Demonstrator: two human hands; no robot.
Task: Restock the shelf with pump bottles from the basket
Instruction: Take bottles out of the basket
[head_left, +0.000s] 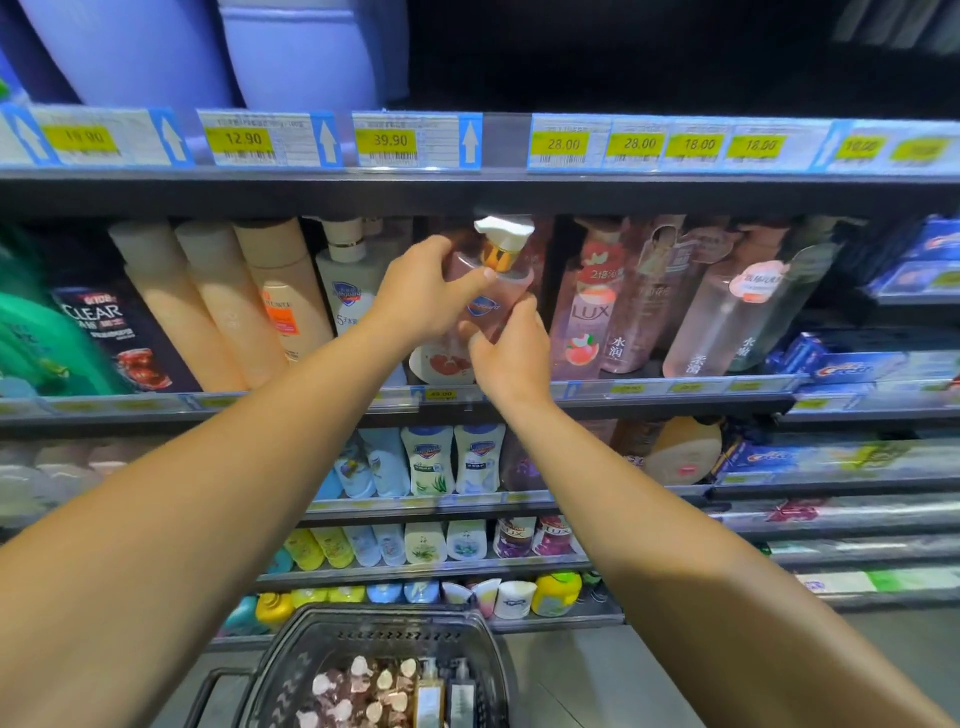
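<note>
A pink pump bottle (498, 291) with a white pump head and gold collar stands at the middle of the shelf (649, 397), its base at the shelf's front edge. My left hand (421, 291) grips its shoulder from the left, thumb across the front just below the collar. My right hand (511, 353) holds its lower part from the right. Below, the dark basket (291, 670) on the floor holds several more pump bottles (431, 691) and packs with pale caps.
White pump bottle (348, 280) and peach bottles (280, 296) stand left of the gap; pink LUX bottles (589, 312) stand right. The shelf above (467, 182) hangs just over the pump head. Lower shelves carry small bottles, and toothpaste boxes (841, 364) lie at right.
</note>
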